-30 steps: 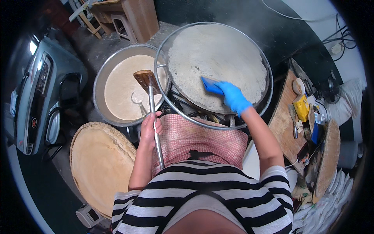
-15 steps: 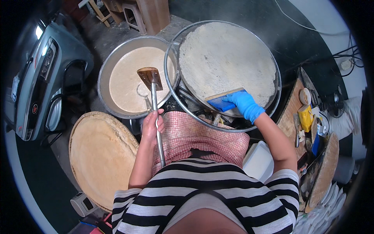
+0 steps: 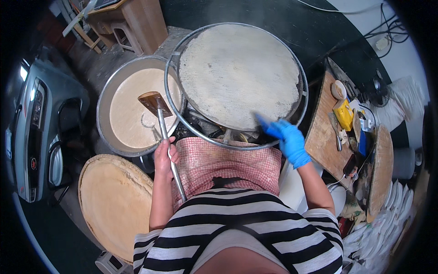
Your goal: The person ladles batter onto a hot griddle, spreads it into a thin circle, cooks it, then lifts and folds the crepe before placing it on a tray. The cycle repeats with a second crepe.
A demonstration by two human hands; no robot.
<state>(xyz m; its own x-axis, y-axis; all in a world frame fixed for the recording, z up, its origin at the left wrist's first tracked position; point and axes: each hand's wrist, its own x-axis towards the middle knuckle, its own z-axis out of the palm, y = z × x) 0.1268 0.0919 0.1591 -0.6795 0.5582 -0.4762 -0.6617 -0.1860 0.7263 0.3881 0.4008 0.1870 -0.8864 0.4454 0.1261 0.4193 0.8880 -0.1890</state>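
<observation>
My left hand grips the metal handle of a wooden-bladed spreader, whose blade is above a pot of pale batter; a metal loop shows in the batter. My right hand, in a blue glove, is closed on a blue scraper, slightly blurred, at the lower right edge of a large round griddle. The griddle is coated with a pale, rough layer and has a metal ring around it.
A pile of round pancakes lies lower left. A grey vehicle front is at left. A wooden desk stands behind. A board with a bowl, yellow package and tools is at right, near cables and white bags.
My right hand has moved rightward and down with the scraper, to the griddle's lower right edge. My left hand keeps its grip on the handle. The whole view has shifted slightly.
</observation>
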